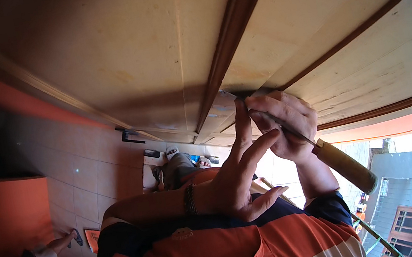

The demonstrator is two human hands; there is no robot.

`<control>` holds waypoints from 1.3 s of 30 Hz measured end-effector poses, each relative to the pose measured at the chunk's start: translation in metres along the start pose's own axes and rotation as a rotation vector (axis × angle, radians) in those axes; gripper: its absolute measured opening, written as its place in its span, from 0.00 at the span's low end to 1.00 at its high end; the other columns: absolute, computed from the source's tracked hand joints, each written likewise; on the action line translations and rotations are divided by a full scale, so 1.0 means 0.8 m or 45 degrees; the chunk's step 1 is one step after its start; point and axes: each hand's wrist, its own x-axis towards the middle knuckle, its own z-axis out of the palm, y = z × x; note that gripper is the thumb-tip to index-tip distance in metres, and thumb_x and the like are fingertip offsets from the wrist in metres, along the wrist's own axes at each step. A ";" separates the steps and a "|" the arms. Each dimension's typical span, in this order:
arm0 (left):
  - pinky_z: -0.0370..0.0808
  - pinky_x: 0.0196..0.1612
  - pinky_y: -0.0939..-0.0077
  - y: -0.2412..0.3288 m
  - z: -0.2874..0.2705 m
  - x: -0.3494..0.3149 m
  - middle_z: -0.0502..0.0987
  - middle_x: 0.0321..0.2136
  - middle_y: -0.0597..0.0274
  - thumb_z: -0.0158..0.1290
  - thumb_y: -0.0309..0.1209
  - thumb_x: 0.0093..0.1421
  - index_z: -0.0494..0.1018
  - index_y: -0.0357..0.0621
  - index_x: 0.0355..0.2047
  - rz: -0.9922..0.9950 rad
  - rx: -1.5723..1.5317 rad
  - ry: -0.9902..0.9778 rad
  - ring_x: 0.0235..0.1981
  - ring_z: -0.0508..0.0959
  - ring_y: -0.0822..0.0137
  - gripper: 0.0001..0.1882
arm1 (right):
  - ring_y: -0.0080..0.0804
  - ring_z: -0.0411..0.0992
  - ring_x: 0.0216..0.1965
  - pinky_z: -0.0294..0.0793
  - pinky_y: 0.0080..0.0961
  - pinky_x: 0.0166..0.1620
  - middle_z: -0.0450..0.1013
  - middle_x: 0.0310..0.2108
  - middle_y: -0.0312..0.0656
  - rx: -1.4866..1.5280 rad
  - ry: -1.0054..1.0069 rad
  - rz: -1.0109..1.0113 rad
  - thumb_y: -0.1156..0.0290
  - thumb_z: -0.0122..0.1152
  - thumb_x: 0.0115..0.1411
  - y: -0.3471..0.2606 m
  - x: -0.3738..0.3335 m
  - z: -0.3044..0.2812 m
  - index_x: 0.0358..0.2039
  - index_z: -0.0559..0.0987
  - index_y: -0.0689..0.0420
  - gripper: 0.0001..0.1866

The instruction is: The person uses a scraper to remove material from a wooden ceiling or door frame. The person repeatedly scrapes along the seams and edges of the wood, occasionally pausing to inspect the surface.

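Observation:
My right hand [289, 120] is closed round the thin metal shaft of a wooden-handled tool [345, 165], whose exact kind I cannot make out. The handle sticks out below my fist toward the lower right. Up at the wooden panel [148, 45], the tool's tip meets the surface beside a dark brown trim strip [225, 32]. My left hand [236, 178] has its fingers spread, thumb out to the side. Its index fingertip rests close to the tool's tip; whether it touches the tool or the panel cannot be told.
A second brown strip [353, 33] crosses the panel on the right. Below left lies a tiled floor [75, 177] with an orange block-like surface [8, 216]. A person in grey trousers [177, 168] is below, and another person's leg [61, 242] shows at lower left. A green ladder-like frame [380, 238] stands lower right.

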 end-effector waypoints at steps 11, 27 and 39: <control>0.52 0.64 0.62 0.010 0.000 0.001 0.41 0.63 0.26 0.60 0.29 0.53 0.43 0.24 0.63 0.057 0.193 0.028 0.67 0.45 0.41 0.47 | 0.30 0.71 0.21 0.72 0.26 0.23 0.73 0.24 0.36 -0.082 -0.013 -0.077 0.78 0.68 0.40 -0.007 0.018 0.000 0.39 0.81 0.56 0.21; 0.43 0.65 0.42 0.008 0.009 0.007 0.28 0.62 0.14 0.58 0.31 0.55 0.49 0.30 0.64 0.076 0.087 0.142 0.66 0.28 0.26 0.41 | 0.33 0.75 0.25 0.73 0.24 0.28 0.77 0.29 0.47 0.107 -0.010 -0.020 0.82 0.63 0.54 0.000 0.009 -0.005 0.37 0.79 0.68 0.09; 0.47 0.63 0.38 0.004 -0.005 0.008 0.26 0.62 0.16 0.58 0.35 0.56 0.48 0.32 0.65 0.090 0.101 0.038 0.65 0.26 0.23 0.43 | 0.33 0.76 0.26 0.73 0.24 0.30 0.78 0.29 0.48 0.113 0.006 0.017 0.84 0.62 0.53 -0.004 0.011 -0.006 0.36 0.79 0.68 0.08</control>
